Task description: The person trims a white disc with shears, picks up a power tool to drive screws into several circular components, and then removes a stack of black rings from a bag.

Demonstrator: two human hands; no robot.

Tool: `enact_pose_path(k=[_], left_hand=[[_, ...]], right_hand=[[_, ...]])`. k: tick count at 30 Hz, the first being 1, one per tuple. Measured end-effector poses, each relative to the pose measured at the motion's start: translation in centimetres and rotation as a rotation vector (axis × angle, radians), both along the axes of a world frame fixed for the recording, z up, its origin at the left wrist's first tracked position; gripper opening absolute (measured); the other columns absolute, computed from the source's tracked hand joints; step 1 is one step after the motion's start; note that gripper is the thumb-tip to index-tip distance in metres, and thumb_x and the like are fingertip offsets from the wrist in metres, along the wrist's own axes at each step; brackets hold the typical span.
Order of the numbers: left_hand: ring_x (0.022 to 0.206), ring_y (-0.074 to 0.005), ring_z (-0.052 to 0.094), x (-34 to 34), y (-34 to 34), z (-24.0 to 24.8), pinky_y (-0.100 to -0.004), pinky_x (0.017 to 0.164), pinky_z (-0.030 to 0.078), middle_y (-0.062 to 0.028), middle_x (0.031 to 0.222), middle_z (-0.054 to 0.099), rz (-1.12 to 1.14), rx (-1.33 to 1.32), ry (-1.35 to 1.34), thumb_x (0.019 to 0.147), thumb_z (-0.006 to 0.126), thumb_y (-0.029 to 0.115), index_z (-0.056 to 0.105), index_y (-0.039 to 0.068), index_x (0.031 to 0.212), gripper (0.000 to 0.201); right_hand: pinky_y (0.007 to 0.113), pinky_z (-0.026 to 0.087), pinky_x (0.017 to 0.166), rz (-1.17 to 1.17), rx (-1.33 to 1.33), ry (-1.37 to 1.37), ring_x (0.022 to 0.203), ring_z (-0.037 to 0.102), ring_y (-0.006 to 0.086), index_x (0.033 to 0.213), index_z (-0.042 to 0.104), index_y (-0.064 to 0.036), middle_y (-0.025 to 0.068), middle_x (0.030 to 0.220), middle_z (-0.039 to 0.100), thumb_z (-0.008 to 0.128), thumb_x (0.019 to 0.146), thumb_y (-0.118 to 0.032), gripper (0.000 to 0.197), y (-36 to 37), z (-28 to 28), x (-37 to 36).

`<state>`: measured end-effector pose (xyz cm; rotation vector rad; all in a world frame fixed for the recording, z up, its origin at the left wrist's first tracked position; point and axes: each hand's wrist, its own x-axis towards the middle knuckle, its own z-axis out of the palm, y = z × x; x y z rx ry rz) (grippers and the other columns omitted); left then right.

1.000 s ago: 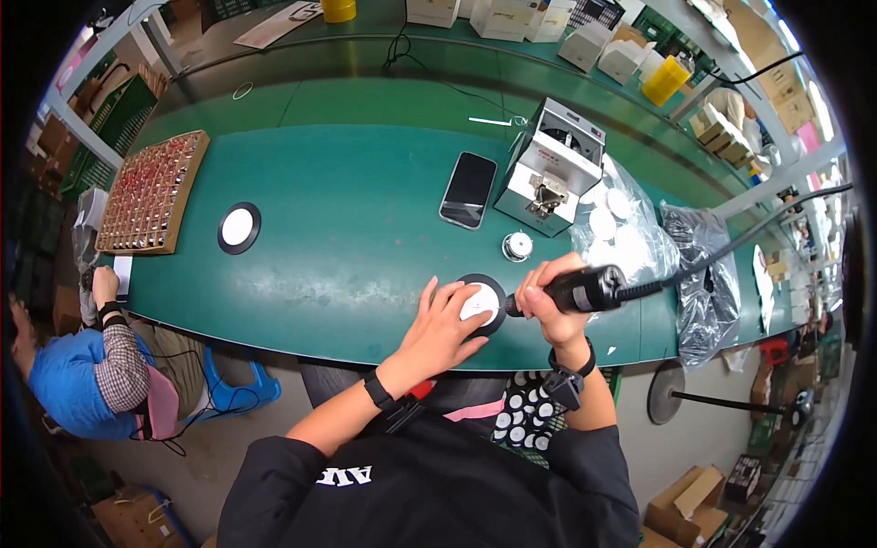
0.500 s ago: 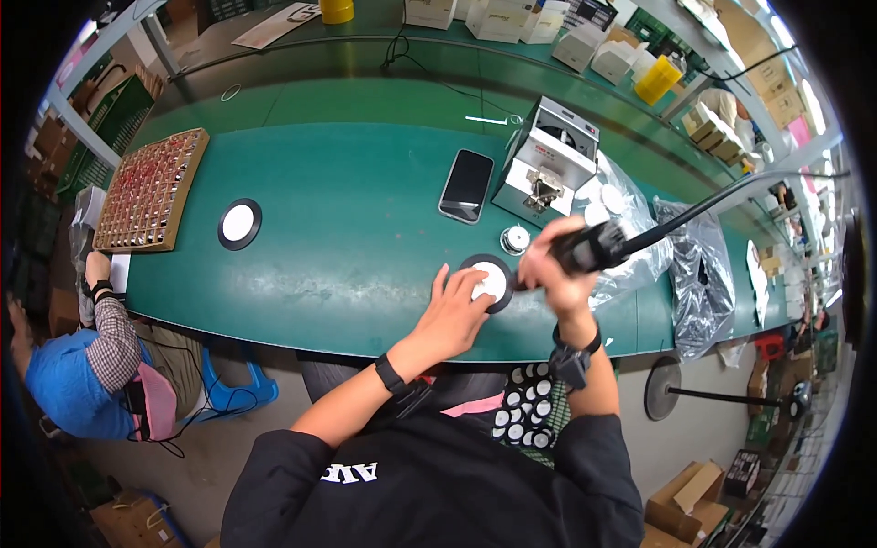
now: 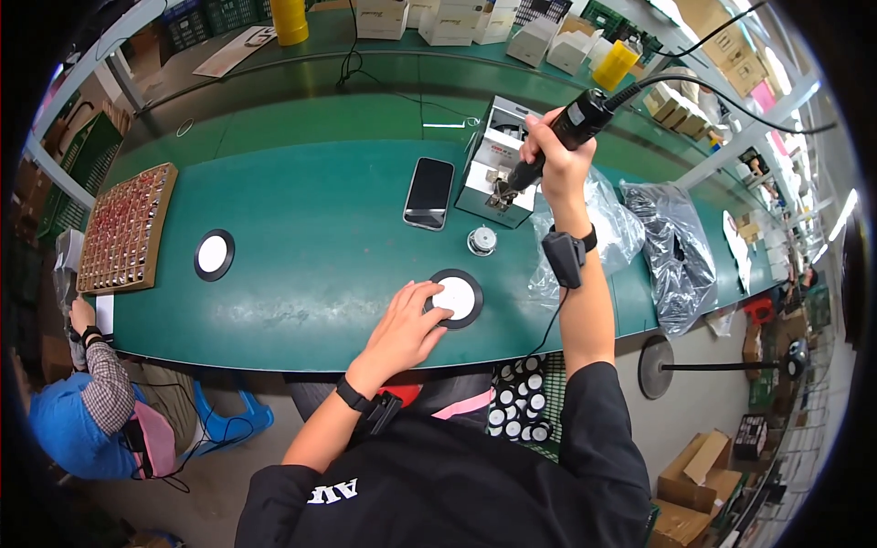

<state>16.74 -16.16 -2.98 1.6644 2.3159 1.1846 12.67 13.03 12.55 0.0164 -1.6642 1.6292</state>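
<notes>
My right hand (image 3: 559, 157) is wrapped round a black corded electric screwdriver (image 3: 574, 126). Its lower end points down at the metal front fitting of a grey-white screw feeder box (image 3: 498, 169); whether the tip touches is hard to tell. On the green table, my left hand (image 3: 402, 327) lies with fingers spread, the fingertips resting on the left side of a white disc with a black rim (image 3: 459, 300). A small round white-and-metal part (image 3: 481, 241) stands between that disc and the feeder. Farther left lies a matching black-rimmed disc (image 3: 214, 255).
Beside the feeder lies a black phone (image 3: 428, 193). Clear plastic bags (image 3: 676, 260) cover the table's right side. A compartmented tray (image 3: 126, 228) sits at the left, near a seated co-worker (image 3: 87, 402). Below the table edge, a green basket (image 3: 555, 388) holds several white discs.
My right hand has carried the screwdriver from beside the disc up and away to the feeder. My left hand stays at the disc, its fingers shifted toward the left edge.
</notes>
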Motion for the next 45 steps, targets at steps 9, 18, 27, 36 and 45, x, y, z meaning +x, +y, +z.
enact_pose_path(k=[9,18,27,36,45], left_hand=[[0.133,-0.0368,0.046,-0.3,0.1,0.0,-0.0527,0.116,0.035,-0.0142,0.137,0.051,0.001,-0.003,-0.011,0.085,0.073,0.014,0.066,0.011,0.113,0.03],[0.134,-0.0361,0.046,-0.3,0.0,0.1,-0.0523,0.117,0.034,-0.0142,0.137,0.051,0.003,0.011,-0.035,0.085,0.072,0.014,0.067,0.01,0.111,0.027],[0.134,-0.0357,0.046,-0.4,0.0,0.1,-0.0521,0.117,0.034,-0.0149,0.137,0.051,0.0,0.006,-0.02,0.085,0.072,0.014,0.068,0.01,0.11,0.026],[0.132,-0.037,0.047,1.1,-0.2,0.9,-0.0541,0.116,0.031,-0.0148,0.138,0.05,0.118,-0.049,0.087,0.083,0.075,0.014,0.069,0.012,0.112,0.03],[0.132,-0.0361,0.048,2.4,0.7,-0.7,-0.0542,0.112,0.034,-0.0148,0.136,0.054,0.1,-0.036,0.039,0.081,0.077,0.018,0.069,0.013,0.116,0.036]], right_hand=[[0.035,0.047,0.054,0.195,-0.117,0.018,0.05,0.048,0.0156,0.104,0.048,-0.0014,0.0066,0.068,0.05,0.06,0.089,0.003,0.02,-8.4,-3.6,8.3],[0.034,0.047,0.054,0.168,-0.053,-0.049,0.052,0.049,0.0161,0.106,0.046,-0.0013,0.008,0.071,0.051,0.06,0.089,0.004,0.023,-9.1,-6.0,11.5],[0.033,0.046,0.053,0.143,-0.059,-0.135,0.052,0.049,0.0156,0.099,0.045,-0.0029,0.0075,0.07,0.05,0.06,0.089,0.006,0.021,-9.8,-7.5,11.7],[0.031,0.047,0.052,0.108,-0.037,-0.144,0.053,0.05,0.0143,0.096,0.046,-0.0032,0.0071,0.07,0.052,0.062,0.089,0.007,0.021,-10.3,-7.9,11.5],[0.032,0.046,0.053,-0.08,-0.14,-0.023,0.051,0.048,0.0151,0.099,0.047,-0.0035,0.006,0.07,0.049,0.059,0.089,0.003,0.018,-12.5,-5.3,13.1]])
